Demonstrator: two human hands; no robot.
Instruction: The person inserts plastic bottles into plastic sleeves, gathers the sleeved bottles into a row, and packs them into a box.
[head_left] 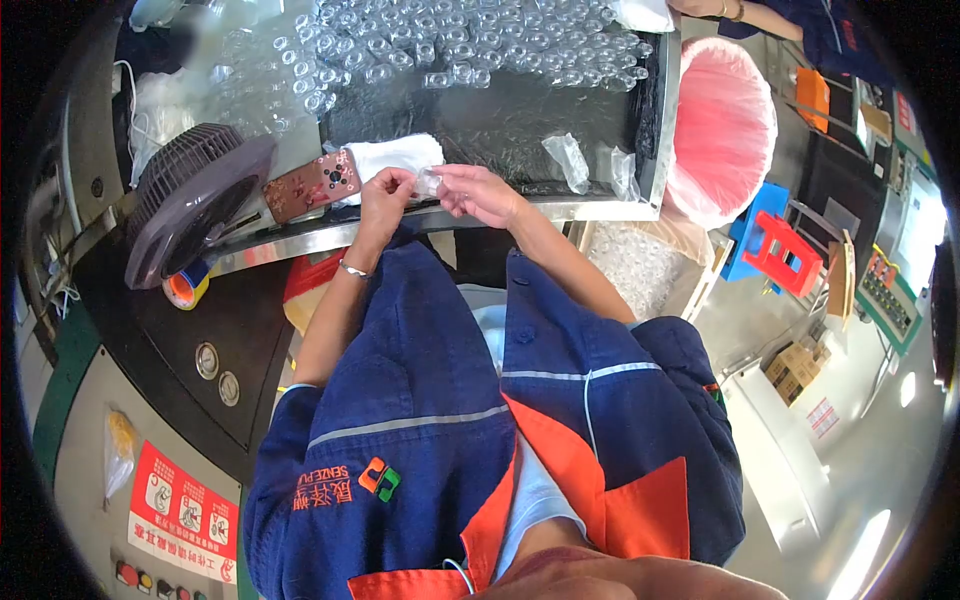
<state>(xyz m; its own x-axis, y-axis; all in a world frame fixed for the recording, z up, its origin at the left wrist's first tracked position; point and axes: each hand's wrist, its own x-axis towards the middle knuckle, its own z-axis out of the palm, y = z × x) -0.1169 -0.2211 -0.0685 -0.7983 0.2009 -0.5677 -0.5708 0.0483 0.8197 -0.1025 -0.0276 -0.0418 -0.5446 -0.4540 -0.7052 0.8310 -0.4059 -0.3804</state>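
Note:
A small clear plastic piece (427,183) is between my two hands, over the table's near metal edge. My left hand (386,196) has its fingers pinched at the piece's left side. On the other side my right hand (478,193) holds it with thumb and fingertips. Just behind them lies a folded white cloth (395,155). A phone in a brown patterned case (312,187) rests left of the cloth. Many clear plastic pieces (450,45) are spread over the far part of the dark table surface (480,120).
A grey fan (195,200) stands at the left, with a tape roll (186,288) below it. Crumpled clear plastic (568,162) lies right of my hands. A pink-lined container (722,135) and a box of clear pieces (635,265) are at the right. Another person's arm (755,15) shows top right.

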